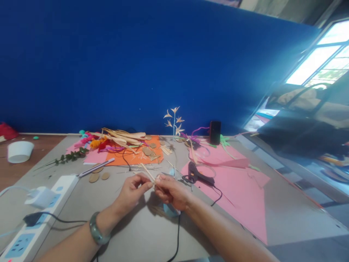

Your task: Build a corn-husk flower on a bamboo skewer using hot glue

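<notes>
A narrow tan strip (147, 171), like dried husk, points up and away from between my hands. My right hand (170, 191) is closed in a pinch on its lower end. My left hand (135, 188) meets it there, thumb and forefinger pinched on the same strip; the exact grip is partly hidden. Below my right hand lies a light blue roll-like item (171, 210), mostly covered. Just right of the hands rests a black glue gun (199, 175). Beyond them stands a stem with several star-shaped tan flowers (174, 118).
Tan husk strips (122, 136) and colourful craft pieces lie on an orange sheet (131, 158). Pink sheets (237, 203) spread at right. A white power strip (50, 214) runs along the left, near a white cup (20, 151). A black box (215, 133) stands before the blue partition (136, 65).
</notes>
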`<action>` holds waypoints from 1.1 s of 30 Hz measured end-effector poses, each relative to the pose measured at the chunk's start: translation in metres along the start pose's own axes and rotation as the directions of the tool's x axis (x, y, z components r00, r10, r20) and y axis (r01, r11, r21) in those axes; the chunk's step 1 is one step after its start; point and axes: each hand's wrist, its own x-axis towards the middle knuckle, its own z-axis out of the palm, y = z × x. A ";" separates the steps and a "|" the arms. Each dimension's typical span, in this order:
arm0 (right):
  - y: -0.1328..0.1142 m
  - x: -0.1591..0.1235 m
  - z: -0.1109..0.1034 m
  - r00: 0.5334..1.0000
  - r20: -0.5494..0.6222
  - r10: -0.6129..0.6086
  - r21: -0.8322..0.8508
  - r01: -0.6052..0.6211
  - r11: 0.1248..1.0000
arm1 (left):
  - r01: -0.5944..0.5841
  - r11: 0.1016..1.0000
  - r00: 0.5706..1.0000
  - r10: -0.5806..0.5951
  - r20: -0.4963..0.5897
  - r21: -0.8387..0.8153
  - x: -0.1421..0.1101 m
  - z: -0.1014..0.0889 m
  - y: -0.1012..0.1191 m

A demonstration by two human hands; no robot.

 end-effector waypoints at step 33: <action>0.010 0.005 0.003 0.995 -0.086 -0.050 -0.140 0.038 0.989 | 0.056 0.995 0.998 -0.053 -0.036 0.080 -0.001 0.003 -0.007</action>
